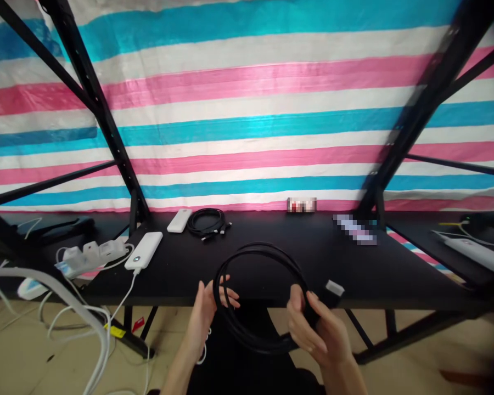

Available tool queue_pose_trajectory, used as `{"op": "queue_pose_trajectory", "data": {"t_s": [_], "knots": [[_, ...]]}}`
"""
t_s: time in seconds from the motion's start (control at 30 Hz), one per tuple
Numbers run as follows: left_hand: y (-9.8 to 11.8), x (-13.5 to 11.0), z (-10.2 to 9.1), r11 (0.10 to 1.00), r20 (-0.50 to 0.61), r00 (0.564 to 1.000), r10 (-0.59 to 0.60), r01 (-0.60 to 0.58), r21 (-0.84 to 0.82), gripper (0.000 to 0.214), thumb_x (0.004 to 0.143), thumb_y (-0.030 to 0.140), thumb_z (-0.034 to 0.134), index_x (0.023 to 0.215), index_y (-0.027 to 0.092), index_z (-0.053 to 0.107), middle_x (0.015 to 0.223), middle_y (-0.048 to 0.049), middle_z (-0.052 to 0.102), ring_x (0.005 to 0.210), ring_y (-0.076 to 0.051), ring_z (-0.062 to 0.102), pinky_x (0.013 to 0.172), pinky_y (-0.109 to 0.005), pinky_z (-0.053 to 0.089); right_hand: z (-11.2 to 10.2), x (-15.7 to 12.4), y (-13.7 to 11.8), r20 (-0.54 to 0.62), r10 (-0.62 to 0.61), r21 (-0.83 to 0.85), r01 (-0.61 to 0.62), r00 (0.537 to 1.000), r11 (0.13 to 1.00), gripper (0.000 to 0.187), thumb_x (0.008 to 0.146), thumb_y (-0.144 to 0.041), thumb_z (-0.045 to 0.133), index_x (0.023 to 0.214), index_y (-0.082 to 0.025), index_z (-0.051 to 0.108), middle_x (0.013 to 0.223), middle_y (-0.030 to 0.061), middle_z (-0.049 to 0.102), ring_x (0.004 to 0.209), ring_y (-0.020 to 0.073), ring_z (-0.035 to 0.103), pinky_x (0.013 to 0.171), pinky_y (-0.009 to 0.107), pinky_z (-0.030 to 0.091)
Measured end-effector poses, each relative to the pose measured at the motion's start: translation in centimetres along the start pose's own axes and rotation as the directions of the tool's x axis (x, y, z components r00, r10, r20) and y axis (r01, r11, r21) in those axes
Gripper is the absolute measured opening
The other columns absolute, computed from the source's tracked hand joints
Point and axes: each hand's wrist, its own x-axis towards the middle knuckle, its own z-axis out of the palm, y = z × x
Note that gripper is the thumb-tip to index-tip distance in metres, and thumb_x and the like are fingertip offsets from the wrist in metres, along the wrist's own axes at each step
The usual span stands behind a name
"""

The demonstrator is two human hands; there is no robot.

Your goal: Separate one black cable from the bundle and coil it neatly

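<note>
A thick black cable [258, 252] is wound into a large loop and held up over the near edge of the black table [354, 269]. My left hand [209, 304] grips the loop's left side with its fingers curled round the strands. My right hand [316, 329] is closed on the loop's lower right part, beside the cable's plug end [333, 289], which sticks out to the right.
On the table lie a white power bank [144, 250] with a white cord, a second white power bank [179, 220] and a smaller coiled black cable [208, 222]. A white power strip [91, 253] sits at left. Black frame posts rise at both sides before a striped tarp.
</note>
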Motion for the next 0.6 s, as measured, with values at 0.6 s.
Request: {"op": "queue_pose_trajectory", "data": {"t_s": [0.6], "knots": [[3.5,-3.2,2.1,0.932,-0.074,0.994,0.078,-0.047,0.361,0.042,0.077,0.060,0.061,0.078,0.018,0.064,0.034,0.0082,0.040,0.027,-0.005,0.035,0.034,-0.017,0.022,-0.1,-1.5,-0.1,-0.346,-0.160,-0.576,-0.074,0.925,0.814,0.054,0.079,-0.066,0.060,0.083,-0.013,0.074,0.044,-0.0093,0.026,0.040,0.0043,0.016,0.043,0.023,0.011]]}}
